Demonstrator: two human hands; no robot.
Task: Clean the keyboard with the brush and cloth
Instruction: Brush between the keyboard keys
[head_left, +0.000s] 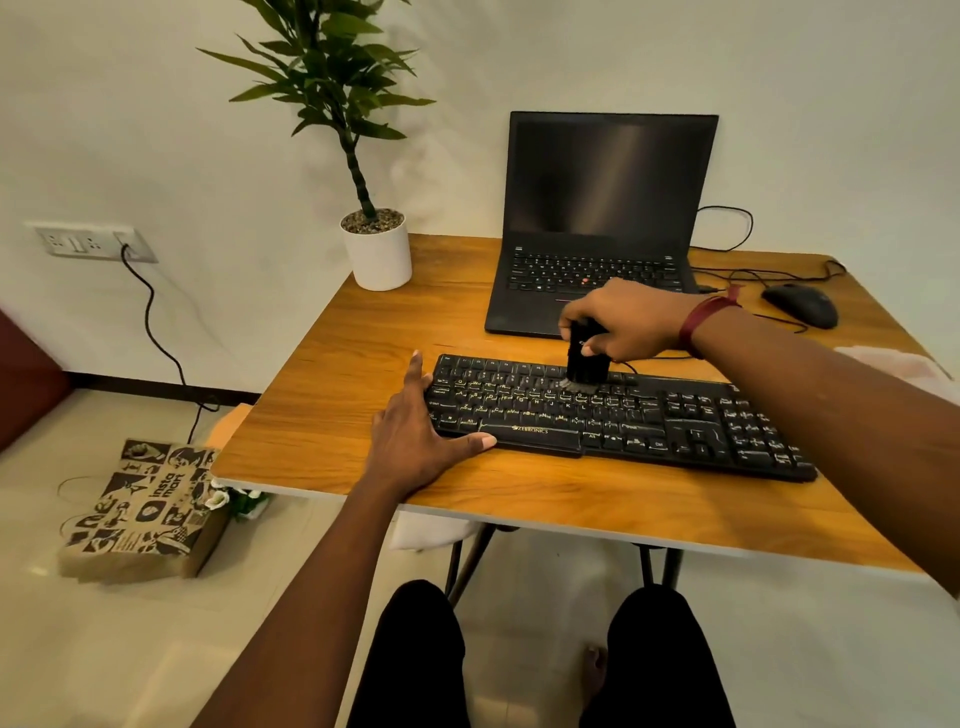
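The right hand (621, 317) grips a small black bristle brush (586, 358), its bristles on the black plastic keyboard (613, 415) below; the left hand (415, 436), fingers straight, braces the keyboard's left end on the wooden counter (332, 374).

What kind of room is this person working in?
Probably a home desk or small office corner: an open laptop and a mouse sit on a wooden table, with a potted plant at its corner.
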